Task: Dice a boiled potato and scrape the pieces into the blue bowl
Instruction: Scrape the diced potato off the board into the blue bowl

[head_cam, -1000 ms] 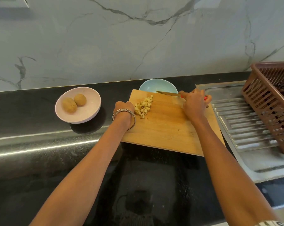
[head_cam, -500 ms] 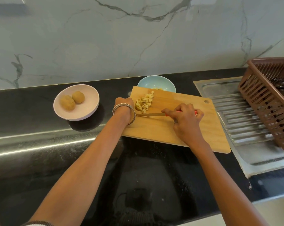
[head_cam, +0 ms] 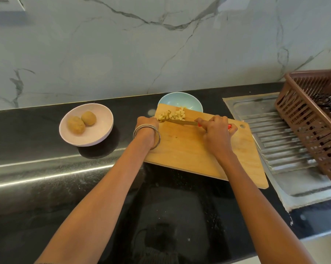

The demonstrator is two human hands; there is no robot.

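Two bare arms are stretched out from the bottom of the view over a black counter (head_cam: 46,168). A wooden board (head_cam: 189,153) is seen lying on the counter, with its far edge reaching over the rim of the blue bowl (head_cam: 181,101). The right hand (head_cam: 217,133) is wrapped tight around the red handle of a knife (head_cam: 181,122), and the pointing finger is laid out along the top. The blade is held flat and low across the board, just behind the potato pieces (head_cam: 172,115). The left hand (head_cam: 147,123), with bangles on its wrist, is placed at the board's left edge, next to the knife tip; its fingers are hidden, so it cannot be told if the board is gripped or just touched. The pieces are piled at the far edge of the board, right beside the bowl, and a few seem to be in the bowl already. The scraping step seems to be in hand. To do it well, the blade should be kept down on the wood and pushed slowly away, so no bits are left or spilled. The board should be held steady. Farther left, two whole potatoes (head_cam: 81,121) are seen in a pink bowl (head_cam: 102,136). At the right, a brown basket (head_cam: 313,119) is set on a metal tray (head_cam: 256,111).
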